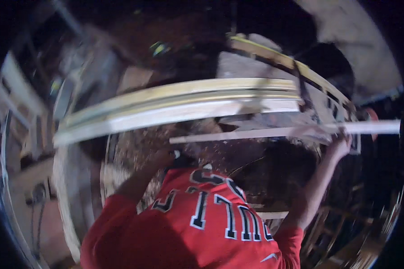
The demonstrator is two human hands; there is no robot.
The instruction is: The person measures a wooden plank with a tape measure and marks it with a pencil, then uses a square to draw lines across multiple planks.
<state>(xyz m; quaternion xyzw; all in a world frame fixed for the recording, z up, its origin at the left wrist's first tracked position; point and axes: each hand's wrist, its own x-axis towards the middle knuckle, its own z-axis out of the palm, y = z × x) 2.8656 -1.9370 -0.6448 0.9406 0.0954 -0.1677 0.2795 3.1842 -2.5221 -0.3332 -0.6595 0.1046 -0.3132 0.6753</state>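
My right hand (342,142) is closed around a long, pale wooden strip (251,134), gripping it toward its right part. The strip runs almost level in front of my red shirt and reaches past the hand to the right. Its left end hangs free near my left hand (164,158), which is in shadow and blurred, so its fingers cannot be made out. A small whitish spot shows beside that hand. Beyond the strip, wooden boards (184,109) lie side by side across the view, apart from both hands.
A long timber rail (296,65) slants down at the far right. On the left stand an upright plank (66,193) and wooden framing (22,96). The ground (139,145) is littered with chips. Much of the surroundings is dark and blurred.
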